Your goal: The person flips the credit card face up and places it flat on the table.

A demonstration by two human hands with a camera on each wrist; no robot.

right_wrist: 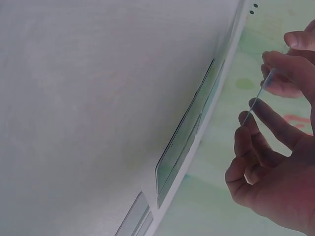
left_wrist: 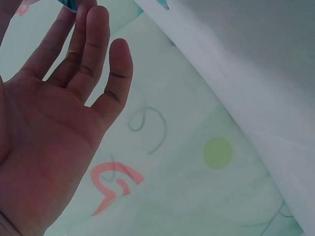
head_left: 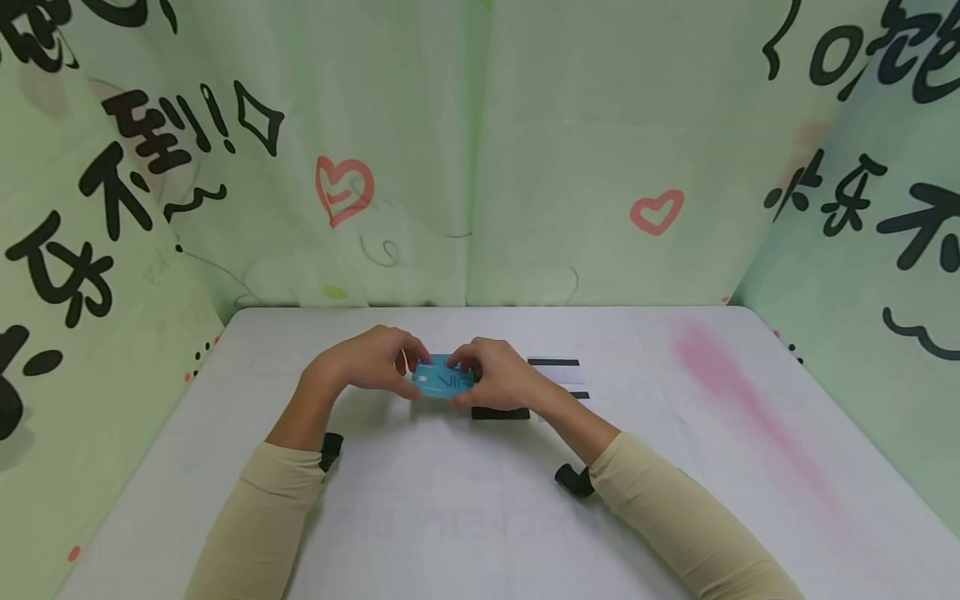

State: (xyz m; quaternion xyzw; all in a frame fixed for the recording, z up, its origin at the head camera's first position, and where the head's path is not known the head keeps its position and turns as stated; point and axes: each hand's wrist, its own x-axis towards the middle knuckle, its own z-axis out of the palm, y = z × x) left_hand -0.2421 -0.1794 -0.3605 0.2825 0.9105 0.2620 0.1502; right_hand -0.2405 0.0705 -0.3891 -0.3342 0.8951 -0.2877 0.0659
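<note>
Fingers (head_left: 415, 345) of left hand (head_left: 377, 358) and right hand (head_left: 497, 372), slightly apart, in pinch grips on blue card (head_left: 441, 382)

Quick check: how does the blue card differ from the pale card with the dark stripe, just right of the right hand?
Place: the blue card is held up between the left hand and right hand, while the pale card lies on the table.
Look: the blue card carries dark lettering; the pale card is whitish with a dark stripe along its far edge.
Both look like thin, flat cards.
</note>
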